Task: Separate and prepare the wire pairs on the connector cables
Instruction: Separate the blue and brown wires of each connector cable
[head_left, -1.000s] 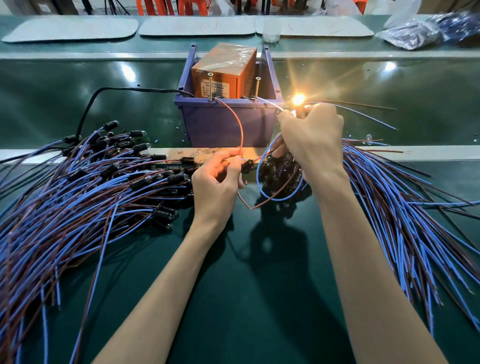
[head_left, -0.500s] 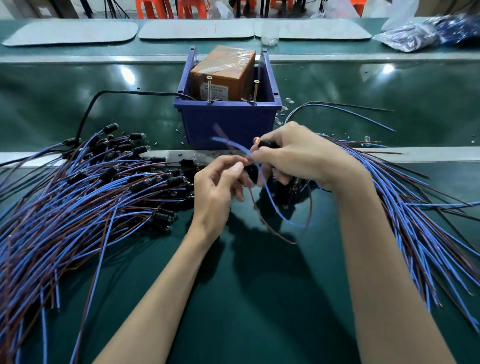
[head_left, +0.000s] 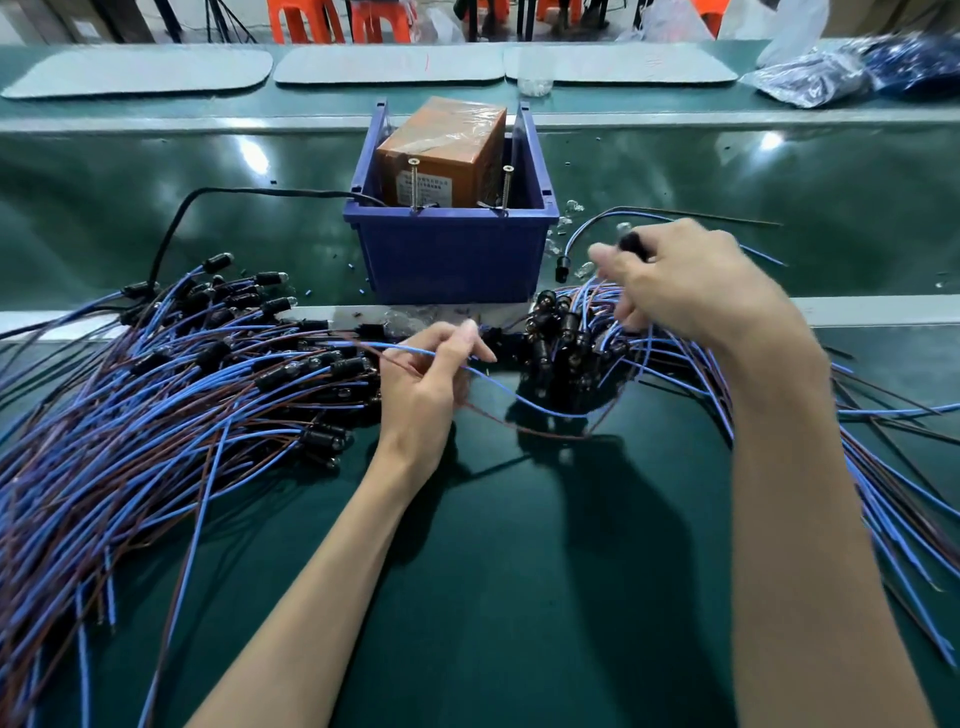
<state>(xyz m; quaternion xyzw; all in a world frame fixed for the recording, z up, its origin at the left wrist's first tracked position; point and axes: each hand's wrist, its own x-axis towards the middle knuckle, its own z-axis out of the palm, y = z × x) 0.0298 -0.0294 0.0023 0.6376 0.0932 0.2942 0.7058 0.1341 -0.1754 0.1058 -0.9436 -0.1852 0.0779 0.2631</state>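
Across the left of the green desk (head_left: 519, 571), a spread heap of blue-and-brown connector cables (head_left: 156, 395), black ends toward the middle. Just right of it, left hand (head_left: 423, 387) pinching one blue wire (head_left: 540, 409) sagging off rightward, blue bin (head_left: 452, 254) behind. Further right, right hand (head_left: 691, 283), blurred, fingers curled round a black connector (head_left: 631, 243), above a second cable pile (head_left: 883, 467).

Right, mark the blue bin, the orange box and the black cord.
blue bin (head_left: 452, 260): head view, front wall.
orange box (head_left: 447, 156): head view, front face.
black cord (head_left: 280, 193): head view, level run left of the bin.
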